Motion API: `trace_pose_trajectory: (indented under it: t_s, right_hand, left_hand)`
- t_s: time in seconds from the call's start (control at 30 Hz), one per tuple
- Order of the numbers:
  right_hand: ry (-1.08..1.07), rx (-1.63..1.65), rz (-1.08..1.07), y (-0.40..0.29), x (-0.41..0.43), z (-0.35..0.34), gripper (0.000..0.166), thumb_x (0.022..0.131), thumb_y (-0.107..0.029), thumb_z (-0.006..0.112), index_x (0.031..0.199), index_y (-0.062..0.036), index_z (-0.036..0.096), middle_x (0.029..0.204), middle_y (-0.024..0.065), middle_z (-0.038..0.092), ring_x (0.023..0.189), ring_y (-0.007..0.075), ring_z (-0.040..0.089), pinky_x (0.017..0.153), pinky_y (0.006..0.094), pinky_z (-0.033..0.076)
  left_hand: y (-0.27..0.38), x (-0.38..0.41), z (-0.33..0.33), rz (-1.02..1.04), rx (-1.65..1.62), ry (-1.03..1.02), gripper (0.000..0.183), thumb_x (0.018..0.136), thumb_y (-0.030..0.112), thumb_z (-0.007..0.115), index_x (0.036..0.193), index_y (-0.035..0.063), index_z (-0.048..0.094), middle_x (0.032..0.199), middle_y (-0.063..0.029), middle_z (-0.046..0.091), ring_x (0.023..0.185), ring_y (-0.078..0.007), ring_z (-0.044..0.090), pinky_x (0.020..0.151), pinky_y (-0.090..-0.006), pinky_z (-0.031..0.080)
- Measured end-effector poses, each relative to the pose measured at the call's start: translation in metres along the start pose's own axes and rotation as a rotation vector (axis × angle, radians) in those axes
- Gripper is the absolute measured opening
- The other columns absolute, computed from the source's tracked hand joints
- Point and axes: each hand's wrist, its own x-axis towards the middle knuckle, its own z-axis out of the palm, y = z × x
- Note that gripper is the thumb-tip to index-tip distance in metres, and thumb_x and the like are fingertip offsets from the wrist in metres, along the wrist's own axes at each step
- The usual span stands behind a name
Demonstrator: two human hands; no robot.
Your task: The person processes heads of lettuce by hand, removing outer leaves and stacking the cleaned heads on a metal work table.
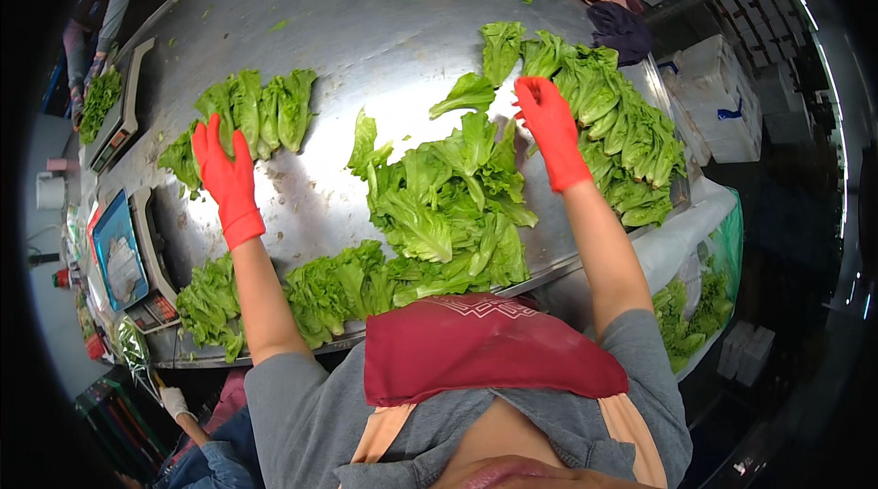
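My left hand (226, 177), in a red rubber glove, has its fingers spread over the near left end of a row of green lettuce heads (247, 111); whether it touches them is hard to tell. My right hand (549, 132), gloved alike, is raised with curled fingers beside a long pile of lettuce (617, 118) at the right; I cannot tell whether it holds anything. Between the hands lies a heap of loose lettuce leaves (446, 201), with a single leaf (466, 94) just beyond it. More lettuce (336, 283) lines the near edge of the metal table (329, 22).
Two scales (127, 105) (154, 242) stand along the left edge, the nearer beside a blue tray (122, 249). Cloths (621, 33) lie at the far right corner. A lined bag of lettuce (693, 310) hangs right. Co-workers' hands (175, 401) show at the left.
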Motion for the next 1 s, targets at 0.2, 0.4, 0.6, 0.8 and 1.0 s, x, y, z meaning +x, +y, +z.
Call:
trace_pose_trajectory:
  t_s: [0.2,0.4,0.6,0.8,1.0]
  right_hand:
    - [0.418,-0.645,-0.413,0.062,0.077,0.052,0.065,0.088,-0.031,0.063,0.14,-0.0021,0.036,0.105,0.0124,0.061,0.079,0.0172,0.063,0.067,0.03,0.051]
    - [-0.335,0.486,0.012,-0.006,0.008,0.035,0.046,0.089,-0.019,0.063,0.129,-0.0011,0.047,0.087,0.0072,0.061,0.064,0.0154,0.062,0.052,0.0263,0.049]
    - [-0.615,0.384,0.092,-0.068,-0.086,0.025,0.04,0.091,-0.023,0.063,0.123,-0.0015,0.055,0.086,0.0039,0.06,0.058,0.0107,0.058,0.052,0.0224,0.047]
    - [-0.315,0.383,-0.132,-0.037,-0.114,0.039,0.031,0.091,-0.02,0.064,0.116,-0.0022,0.06,0.08,0.0035,0.061,0.057,0.0084,0.055,0.049,0.0215,0.043]
    - [-0.375,0.94,0.144,-0.019,-0.114,0.032,0.039,0.094,-0.024,0.059,0.125,-0.0021,0.053,0.102,0.0114,0.066,0.064,0.0104,0.059,0.049,0.023,0.045]
  left_hand:
    - [0.069,-0.006,-0.008,0.08,-0.388,-0.114,0.039,0.088,0.01,0.061,0.126,0.0054,0.055,0.13,-0.0137,0.055,0.127,-0.0293,0.046,0.107,-0.0385,0.033]
    - [0.118,-0.033,-0.016,-0.407,-0.996,-0.58,0.041,0.092,0.016,0.059,0.131,0.0091,0.053,0.129,-0.0076,0.057,0.124,-0.0221,0.049,0.104,-0.0348,0.038]
    - [0.184,-0.06,-0.009,-0.908,-1.971,-0.953,0.05,0.091,0.018,0.062,0.136,0.0077,0.042,0.128,-0.0097,0.054,0.116,-0.0251,0.054,0.099,-0.0453,0.045]
    - [0.195,-0.094,-0.003,-0.973,-2.04,-0.837,0.043,0.094,0.014,0.057,0.134,0.0066,0.044,0.13,-0.0099,0.054,0.12,-0.0273,0.052,0.101,-0.0472,0.042]
    - [0.201,-0.104,-0.02,-0.822,-2.184,-0.716,0.062,0.092,0.024,0.059,0.144,0.0087,0.029,0.145,-0.0111,0.037,0.134,-0.033,0.037,0.11,-0.0503,0.031]
